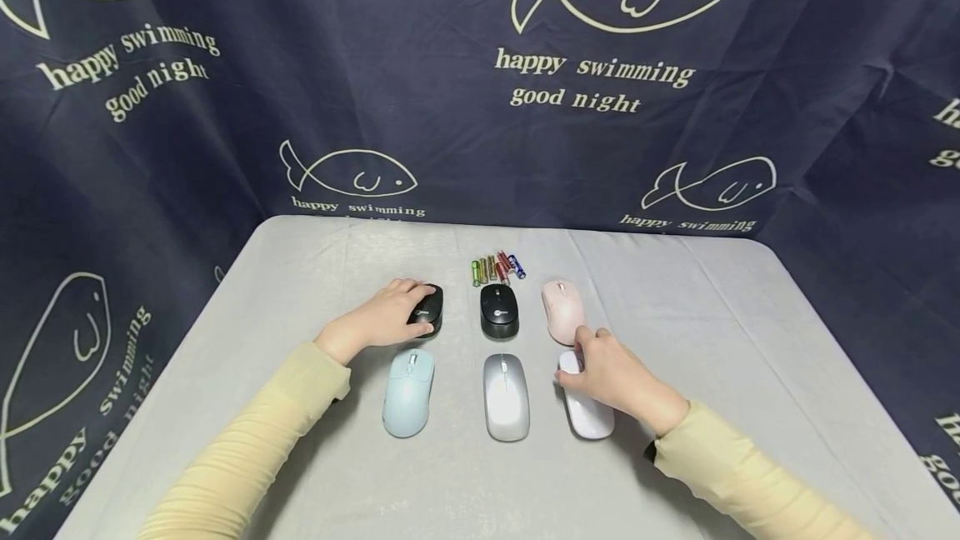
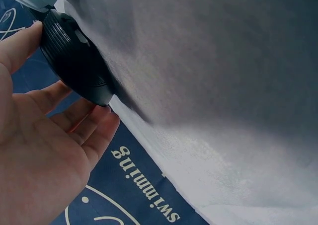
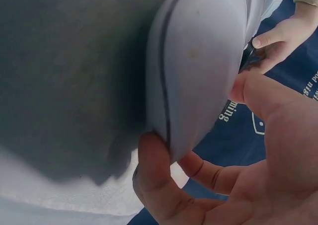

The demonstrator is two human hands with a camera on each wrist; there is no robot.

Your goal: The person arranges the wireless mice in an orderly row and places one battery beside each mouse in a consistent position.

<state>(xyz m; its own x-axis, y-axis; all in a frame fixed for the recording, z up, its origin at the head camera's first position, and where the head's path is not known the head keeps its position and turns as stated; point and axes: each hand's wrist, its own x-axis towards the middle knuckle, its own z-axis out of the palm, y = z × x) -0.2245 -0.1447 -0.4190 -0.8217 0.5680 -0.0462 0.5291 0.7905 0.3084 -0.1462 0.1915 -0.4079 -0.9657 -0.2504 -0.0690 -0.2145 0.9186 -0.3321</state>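
My left hand (image 1: 382, 317) grips a black computer mouse (image 1: 429, 305) at the back left of the table. In the left wrist view, the thumb lies at one side of this mouse (image 2: 74, 61) and the fingers at the other. At the front right, my right hand (image 1: 613, 369) holds a white mouse (image 1: 591, 419) by its far end, thumb on the left side. The right wrist view shows the fingertips bent around the end of the white mouse (image 3: 203, 66). Just beyond this hand sits a pink mouse (image 1: 562, 308).
Another black mouse (image 1: 498, 312) stands in the middle of the back row. Nearer are a silver mouse (image 1: 506, 402) and a light blue mouse (image 1: 408, 398). Several small coloured batteries (image 1: 492, 268) lie together behind. Dark fish-printed cloth (image 1: 480, 148) hangs beyond the table (image 1: 660, 290).
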